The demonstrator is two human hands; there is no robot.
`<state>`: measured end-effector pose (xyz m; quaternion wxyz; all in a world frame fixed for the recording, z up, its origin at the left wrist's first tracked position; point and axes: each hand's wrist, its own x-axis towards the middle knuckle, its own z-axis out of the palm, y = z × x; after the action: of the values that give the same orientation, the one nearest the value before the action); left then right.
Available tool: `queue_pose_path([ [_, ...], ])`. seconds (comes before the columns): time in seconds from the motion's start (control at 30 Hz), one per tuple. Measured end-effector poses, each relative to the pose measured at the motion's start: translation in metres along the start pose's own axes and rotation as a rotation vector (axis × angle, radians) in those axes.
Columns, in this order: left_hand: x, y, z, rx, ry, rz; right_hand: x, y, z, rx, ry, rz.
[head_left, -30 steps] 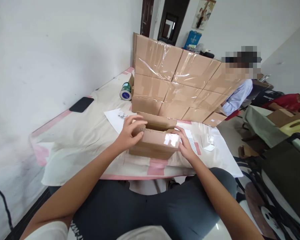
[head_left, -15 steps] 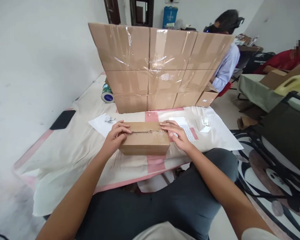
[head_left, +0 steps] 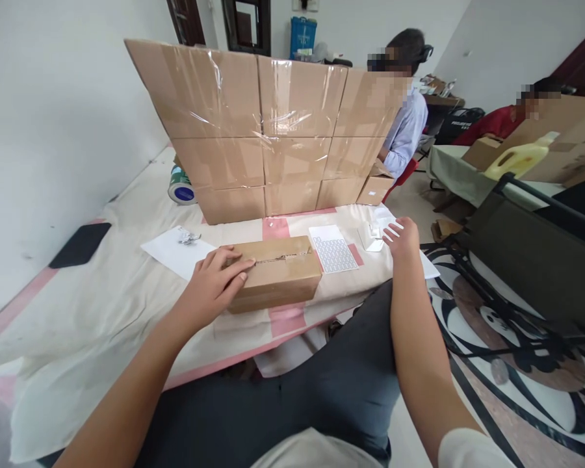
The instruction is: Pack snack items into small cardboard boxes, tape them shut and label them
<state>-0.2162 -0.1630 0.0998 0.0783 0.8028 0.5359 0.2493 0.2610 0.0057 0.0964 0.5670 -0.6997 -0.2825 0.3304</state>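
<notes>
A closed cardboard box (head_left: 277, 276) lies on the cloth in front of me, a ragged seam running along its top. My left hand (head_left: 219, 276) rests on the box's left end, fingers spread and grasping nothing. Off to the right, my right hand (head_left: 402, 237) is apart from the box, its fingers separated beside a small white object (head_left: 371, 237) whose kind I cannot make out. I see nothing held in that hand. Between the box and the white object lies a white sheet with rows of small printed labels (head_left: 335, 250).
Behind the box stands a tall taped cardboard panel (head_left: 292, 156), with a green can (head_left: 181, 188) at its left. A black flat item (head_left: 80, 246) and white paper (head_left: 168, 250) lie leftward. Two people sit beyond, near a yellow jug (head_left: 521, 156). A dark folding chair (head_left: 541, 260) stands right.
My right hand has left the box's right end and moved right, to the white object. My left hand stays on the box, which sits slightly turned. The view has shifted right.
</notes>
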Motion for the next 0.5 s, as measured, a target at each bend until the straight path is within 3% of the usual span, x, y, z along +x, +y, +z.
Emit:
queue_pose_path([
  [0.17, 0.002, 0.001, -0.001, 0.037, -0.001, -0.013, 0.014, -0.004, 0.01, -0.181, 0.04, -0.027],
  [0.3, 0.003, 0.008, 0.003, 0.113, 0.039, 0.006, 0.033, -0.01, 0.004, -0.387, 0.02, -0.052],
  [0.5, 0.001, 0.002, 0.015, 0.204, 0.169, 0.116, 0.049, 0.008, -0.015, -0.537, -0.145, 0.14],
])
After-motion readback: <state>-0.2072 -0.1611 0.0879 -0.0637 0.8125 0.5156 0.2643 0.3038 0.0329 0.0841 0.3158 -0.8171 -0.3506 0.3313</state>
